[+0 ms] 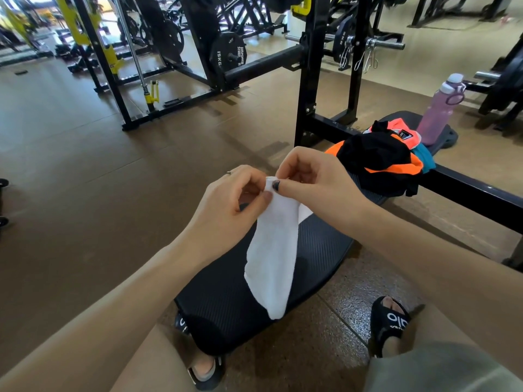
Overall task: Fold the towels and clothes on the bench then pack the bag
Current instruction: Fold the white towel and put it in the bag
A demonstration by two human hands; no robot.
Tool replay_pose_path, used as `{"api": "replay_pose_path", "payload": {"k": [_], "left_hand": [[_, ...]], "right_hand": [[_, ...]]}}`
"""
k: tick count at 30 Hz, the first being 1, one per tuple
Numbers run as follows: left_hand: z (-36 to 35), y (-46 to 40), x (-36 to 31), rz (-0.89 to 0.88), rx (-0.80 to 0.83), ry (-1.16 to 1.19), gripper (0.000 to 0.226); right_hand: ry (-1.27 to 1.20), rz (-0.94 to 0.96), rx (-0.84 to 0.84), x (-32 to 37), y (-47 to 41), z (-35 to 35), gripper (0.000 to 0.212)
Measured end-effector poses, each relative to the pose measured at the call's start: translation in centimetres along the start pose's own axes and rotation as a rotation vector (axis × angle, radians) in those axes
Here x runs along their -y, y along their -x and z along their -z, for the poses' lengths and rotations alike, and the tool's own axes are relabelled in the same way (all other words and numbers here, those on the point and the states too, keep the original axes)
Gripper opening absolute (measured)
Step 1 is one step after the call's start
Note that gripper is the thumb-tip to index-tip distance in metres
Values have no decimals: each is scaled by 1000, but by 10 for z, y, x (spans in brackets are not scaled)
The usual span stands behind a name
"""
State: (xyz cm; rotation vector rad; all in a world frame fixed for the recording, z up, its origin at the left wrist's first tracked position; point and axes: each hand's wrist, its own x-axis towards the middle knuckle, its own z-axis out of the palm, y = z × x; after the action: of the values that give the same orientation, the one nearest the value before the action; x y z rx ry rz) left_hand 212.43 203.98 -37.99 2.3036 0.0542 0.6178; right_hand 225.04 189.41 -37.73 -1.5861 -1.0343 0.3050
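White towel (271, 258) pinched by left hand (229, 199), right hand (314, 179) — over bench (319, 250)

Bare bench pad (317, 250) lies open before you; farther along, clothes pile (379, 162) and water bottle (437, 114) block it.

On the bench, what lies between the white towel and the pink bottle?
In the head view, a pile of black, orange and teal clothes lies on the bench between the white towel and the pink bottle.
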Motion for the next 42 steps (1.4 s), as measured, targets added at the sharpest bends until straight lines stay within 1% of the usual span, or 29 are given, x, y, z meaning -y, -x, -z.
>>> {"api": "replay_pose_path", "payload": {"k": [3, 8, 10, 13, 15, 18, 21, 25, 29, 34, 38, 40, 42], "left_hand": [[-2, 1, 2, -13, -34, -30, 4], [-2, -2, 0, -2, -65, 38, 4], [-6, 1, 0, 47, -30, 93, 6], [-17, 11, 7, 108, 66, 160, 9], [-25, 18, 16, 109, 99, 97, 14], [-31, 26, 31, 79, 142, -49, 16], [-31, 34, 49, 84, 198, -169, 25], [-25, 48, 70, 87, 261, -285, 28], [-9, 56, 80, 86, 234, -354, 23], [24, 51, 84, 35, 195, -416, 4], [46, 40, 88, 12, 131, -440, 8], [52, 37, 89, 4, 121, -439, 5], [56, 35, 90, -41, 153, -450, 4]], "right_hand": [[18, 14, 13, 0, 0, 1, 6], [11, 33, -9, 3, -2, 3, 7], [-10, 28, -37, 5, -3, 3, 11], [-26, 26, -75, 8, -5, 5, 13], [2, 29, -75, 10, -5, 9, 13], [57, 35, -83, 12, -8, 16, 18], [108, 45, -128, 13, -12, 23, 24], [172, 33, -206, 13, -16, 34, 28], [310, -5, -245, 5, -20, 50, 30], [507, -98, -209, -7, -20, 70, 28], [518, -191, -171, -12, -19, 82, 20], [498, -220, -202, -16, -20, 86, 17], [438, -238, -247, -18, -20, 89, 16]]}}
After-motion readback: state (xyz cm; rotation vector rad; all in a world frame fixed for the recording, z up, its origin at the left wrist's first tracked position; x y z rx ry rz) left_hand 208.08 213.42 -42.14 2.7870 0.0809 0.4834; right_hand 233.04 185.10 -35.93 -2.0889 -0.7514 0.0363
